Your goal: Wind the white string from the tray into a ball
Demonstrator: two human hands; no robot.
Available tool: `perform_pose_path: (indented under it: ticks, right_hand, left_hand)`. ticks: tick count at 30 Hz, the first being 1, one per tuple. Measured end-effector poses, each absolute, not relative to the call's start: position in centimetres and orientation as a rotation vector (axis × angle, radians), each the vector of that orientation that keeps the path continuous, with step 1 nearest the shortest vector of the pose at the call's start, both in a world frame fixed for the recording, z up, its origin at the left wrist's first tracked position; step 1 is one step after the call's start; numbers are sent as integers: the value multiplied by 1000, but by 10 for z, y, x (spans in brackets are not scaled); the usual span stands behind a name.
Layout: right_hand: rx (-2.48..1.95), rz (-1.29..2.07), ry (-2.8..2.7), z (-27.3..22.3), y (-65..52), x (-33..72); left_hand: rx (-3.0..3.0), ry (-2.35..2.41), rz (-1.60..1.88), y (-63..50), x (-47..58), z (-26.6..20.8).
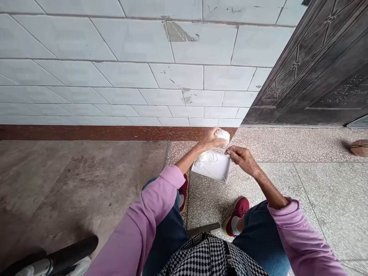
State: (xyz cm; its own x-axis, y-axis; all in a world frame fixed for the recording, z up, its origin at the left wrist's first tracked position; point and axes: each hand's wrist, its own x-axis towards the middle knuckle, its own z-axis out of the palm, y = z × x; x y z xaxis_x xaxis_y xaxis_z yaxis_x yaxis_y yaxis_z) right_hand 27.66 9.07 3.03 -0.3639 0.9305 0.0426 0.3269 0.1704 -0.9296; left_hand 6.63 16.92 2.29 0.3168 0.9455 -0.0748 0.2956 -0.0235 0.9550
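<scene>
My left hand (211, 140) is wrapped around a ball of white yarn (222, 135), held above the far edge of a shallow white box (217, 172). Inside the box, loose loops of white yarn (209, 158) lie toward the left and far side. By the box's far right corner, my right hand (241, 157) has its thumb and fingers pinched together. Whatever is between those fingertips is too small to make out. A thin strand hangs at the box's near right corner.
Ahead stands a white tiled wall (120, 73) with a dark metal door (313, 76) at the right. My red shoes (240, 209) flank the box on speckled floor. A dark flat bar (204, 229) lies between my feet; a round brown object (359, 147) sits far right, a black tube (71, 249) lower left.
</scene>
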Motion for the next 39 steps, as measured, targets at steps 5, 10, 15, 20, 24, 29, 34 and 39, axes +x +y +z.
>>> perform_pose_path:
  ticks: [5, 10, 15, 20, 24, 29, 34, 39]
  right_hand:
    - [-1191, 1003, -1604, 47, 109, 295]
    - [-1263, 1125, -1464, 32, 124, 297]
    - [-1297, 1201, -1448, 15, 127, 288]
    - [-1309, 1164, -1628, 11, 117, 285]
    - [-1251, 1229, -1893, 23, 99, 279]
    - [-1213, 1131, -1829, 46, 90, 290]
    - [-1276, 987, -1633, 51, 98, 307]
    - [-1279, 1065, -1557, 46, 103, 296]
  left_hand:
    - [1518, 887, 528, 160, 63, 25]
    - [1286, 676, 485, 151, 67, 40]
    - [1089, 645, 647, 155, 72, 46]
    - [1081, 766, 828, 165, 79, 42]
    - [1376, 1046, 931, 169, 80, 37]
    - [1687, 1101, 752, 162, 73, 34]
    - [1666, 835, 565, 146, 73, 35]
    - [1448, 707, 530, 137, 72, 44]
